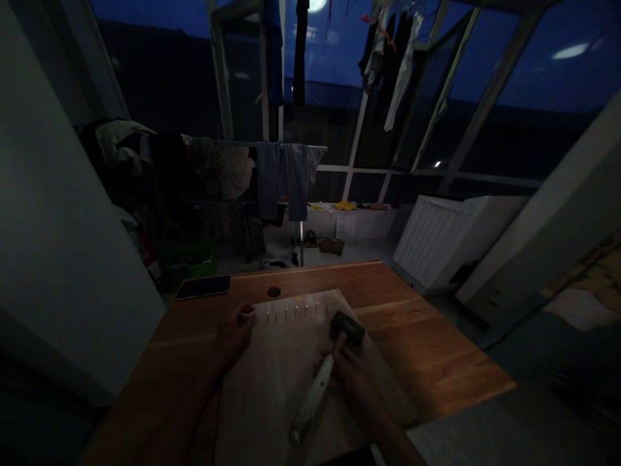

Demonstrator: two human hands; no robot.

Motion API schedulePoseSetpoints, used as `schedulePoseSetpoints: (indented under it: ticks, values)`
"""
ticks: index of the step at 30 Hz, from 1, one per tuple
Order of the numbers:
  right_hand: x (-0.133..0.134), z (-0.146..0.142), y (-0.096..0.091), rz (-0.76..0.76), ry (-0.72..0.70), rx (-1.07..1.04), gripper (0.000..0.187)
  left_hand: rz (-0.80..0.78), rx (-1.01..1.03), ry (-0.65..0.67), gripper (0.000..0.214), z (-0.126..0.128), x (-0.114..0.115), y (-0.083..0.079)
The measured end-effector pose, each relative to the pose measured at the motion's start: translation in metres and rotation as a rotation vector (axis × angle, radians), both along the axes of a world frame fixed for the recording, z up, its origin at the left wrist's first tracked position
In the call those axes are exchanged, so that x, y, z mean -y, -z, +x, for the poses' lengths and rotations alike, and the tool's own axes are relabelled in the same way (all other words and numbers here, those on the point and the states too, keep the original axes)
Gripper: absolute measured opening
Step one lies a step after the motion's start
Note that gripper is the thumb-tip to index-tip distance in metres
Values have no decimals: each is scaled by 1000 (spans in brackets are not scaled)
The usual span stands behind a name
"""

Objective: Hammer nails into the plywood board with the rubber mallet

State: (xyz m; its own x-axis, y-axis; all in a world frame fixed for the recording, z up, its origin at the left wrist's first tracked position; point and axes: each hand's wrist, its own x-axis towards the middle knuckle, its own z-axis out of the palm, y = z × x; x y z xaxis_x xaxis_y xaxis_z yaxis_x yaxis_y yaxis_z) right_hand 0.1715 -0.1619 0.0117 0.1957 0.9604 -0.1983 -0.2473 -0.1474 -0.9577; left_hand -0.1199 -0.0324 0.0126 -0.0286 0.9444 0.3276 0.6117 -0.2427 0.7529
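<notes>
Black and apparently metal, a blocky head [347,328] tops the pale-handled hammer [321,382].

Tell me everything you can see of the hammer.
The hammer has a dark, blocky head, narrower neck and pale handle with a dark spot; dimness hides its materials. The right hand's grip is closed around it near the head. It slants above the board, head toward the far right; contact there is unclear.

My hammer [321,382]: dull head [347,328], apparently metal; smooth handle [313,401], its material unclear to me. Board [272,375]: matt, smooth wood. Nails [296,312]: shiny metal. Table [436,349]: grained wood with a faint sheen. Phone [204,287]: glossy, glass-like face. Laundry [295,181]: matt cloth.
</notes>
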Motion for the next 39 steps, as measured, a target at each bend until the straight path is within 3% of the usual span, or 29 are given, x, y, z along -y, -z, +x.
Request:
schedulePoseSetpoints:
  ticks: [3,7,12,16,20,23,26,29,31,35,39]
  values:
    - [21,24,-2,80,-70,398,55,19,-99,-89,40,-9,9,-4]
    - [46,60,5,297,72,923,38,-10,-316,-166,36,-22,42,-4]
    - [55,88,42,416,78,1362,44,-69,-394,-144,39,-8,80,-1]
    - [50,115,68,426,148,1613,45,-151,-434,-146,41,20,81,-6]
    - [50,161,72,379,208,1739,49,-180,-483,-32,37,62,69,-15]
    - [52,206,67,157,298,1755,53,-200,-473,107,35,104,58,-20]
    - [50,259,60,-138,275,1702,60,-172,-374,258,37,150,52,-19]
    - [46,306,50,-270,232,1627,66,-109,-374,439,36,191,53,-16]
    - [43,326,46,-321,244,1594,68,-101,-425,490,37,211,57,-17]
    - [45,339,45,-283,237,1622,65,-95,-512,402,40,224,61,-23]
    - [58,334,55,-136,123,1734,57,-58,-577,363,41,208,62,-30]
